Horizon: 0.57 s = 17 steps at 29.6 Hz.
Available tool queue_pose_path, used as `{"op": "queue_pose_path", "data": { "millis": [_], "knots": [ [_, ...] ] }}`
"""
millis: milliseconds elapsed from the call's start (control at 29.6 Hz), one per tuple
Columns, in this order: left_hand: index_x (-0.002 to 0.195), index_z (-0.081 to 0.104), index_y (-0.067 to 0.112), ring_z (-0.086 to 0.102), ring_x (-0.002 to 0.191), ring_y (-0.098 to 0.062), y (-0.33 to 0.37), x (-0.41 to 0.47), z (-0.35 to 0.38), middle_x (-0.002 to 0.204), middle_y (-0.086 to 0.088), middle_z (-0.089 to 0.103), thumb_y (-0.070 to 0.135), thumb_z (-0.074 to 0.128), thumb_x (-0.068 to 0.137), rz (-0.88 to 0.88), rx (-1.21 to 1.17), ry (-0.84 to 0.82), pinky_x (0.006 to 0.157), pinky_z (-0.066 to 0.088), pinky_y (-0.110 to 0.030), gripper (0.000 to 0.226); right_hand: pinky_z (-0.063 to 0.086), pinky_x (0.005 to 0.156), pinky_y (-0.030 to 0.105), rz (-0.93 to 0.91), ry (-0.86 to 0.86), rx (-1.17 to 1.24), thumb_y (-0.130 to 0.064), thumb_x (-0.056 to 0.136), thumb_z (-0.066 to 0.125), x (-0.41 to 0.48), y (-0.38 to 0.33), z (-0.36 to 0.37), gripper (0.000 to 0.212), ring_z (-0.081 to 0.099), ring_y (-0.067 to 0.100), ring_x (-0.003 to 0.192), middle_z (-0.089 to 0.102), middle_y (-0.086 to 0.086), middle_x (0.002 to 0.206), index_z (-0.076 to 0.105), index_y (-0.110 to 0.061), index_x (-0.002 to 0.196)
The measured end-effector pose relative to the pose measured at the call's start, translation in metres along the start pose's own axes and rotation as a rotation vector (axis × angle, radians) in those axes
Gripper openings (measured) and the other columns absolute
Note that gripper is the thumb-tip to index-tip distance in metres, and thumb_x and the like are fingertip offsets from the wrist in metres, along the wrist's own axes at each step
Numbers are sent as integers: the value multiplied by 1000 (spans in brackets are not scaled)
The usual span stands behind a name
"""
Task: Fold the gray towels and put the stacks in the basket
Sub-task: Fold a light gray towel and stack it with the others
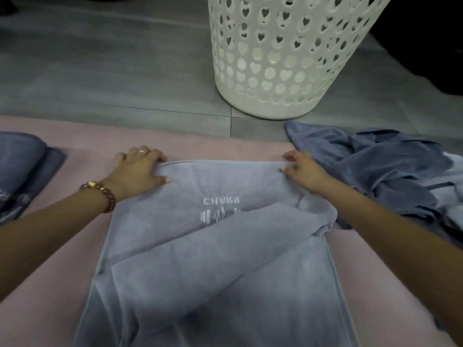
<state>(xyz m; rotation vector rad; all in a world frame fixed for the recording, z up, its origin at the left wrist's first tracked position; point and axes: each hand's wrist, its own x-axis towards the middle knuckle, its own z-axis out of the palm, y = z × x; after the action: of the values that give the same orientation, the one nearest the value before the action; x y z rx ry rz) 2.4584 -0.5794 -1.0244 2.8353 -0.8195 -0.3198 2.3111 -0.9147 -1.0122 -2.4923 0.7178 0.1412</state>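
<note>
Basket [288, 71], contents hidden, stands beyond gray towel [213, 246].

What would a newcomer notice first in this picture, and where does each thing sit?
The gray towel with white lettering lies spread in the middle on a pink mat, the left hand and the right hand holding its far corners. Beyond it stands a white basket pierced with heart-shaped holes. A rumpled heap of towels lies at the right, a folded stack at the left.
</note>
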Motion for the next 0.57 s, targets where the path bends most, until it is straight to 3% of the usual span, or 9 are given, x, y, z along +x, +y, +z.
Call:
{"op": "queue_pose_path", "data": {
  "millis": [101,203,271,372,473,541,575],
  "knots": [
    [82,55,25,46,106,-28,2,7,-4,93,-3,49,42,66,81,-10,34,112,76,17,-33,20,40,95,33,41,-24,-66,-26,86,65,19,-3,3,37,52,29,114,54,12,127,55,-10,118],
    [66,44,23,48,97,-25,-3,10,-1,85,-1,52,32,62,85,-57,-97,223,73,13,-33,28,38,92,34,-45,70,-309,-30,88,62,25,-15,-3,22,54,32,110,64,11,114,65,-17,105],
    [67,40,20,53,92,-23,-9,12,1,80,1,58,28,58,87,-98,-217,267,72,12,-33,29,33,93,35,-39,164,-367,-31,89,59,24,-19,-3,19,51,32,113,64,10,111,67,-22,103],
    [71,45,22,54,94,-25,-8,14,10,78,2,61,29,57,88,-125,-169,283,78,17,-35,23,30,95,37,12,221,-390,-27,92,53,20,-16,10,19,46,32,115,59,11,117,65,-21,106],
    [89,60,20,48,107,-30,-6,14,17,103,-8,62,20,59,86,-161,-61,422,89,21,-40,4,28,100,40,27,352,-381,-26,92,52,14,-14,22,28,39,33,121,47,15,128,53,-14,117],
    [108,60,16,41,118,-30,-3,10,19,123,-13,53,23,57,84,-89,-25,518,93,21,-41,25,26,105,39,-240,372,-299,-34,91,50,8,-17,28,39,38,30,127,44,11,136,50,-16,126],
    [116,58,18,39,124,-27,-1,6,20,132,-12,50,30,52,86,46,-15,524,95,19,-39,33,25,110,40,-417,264,-243,-43,92,43,4,-22,32,47,36,27,132,42,9,141,49,-18,132]
  ]
}}
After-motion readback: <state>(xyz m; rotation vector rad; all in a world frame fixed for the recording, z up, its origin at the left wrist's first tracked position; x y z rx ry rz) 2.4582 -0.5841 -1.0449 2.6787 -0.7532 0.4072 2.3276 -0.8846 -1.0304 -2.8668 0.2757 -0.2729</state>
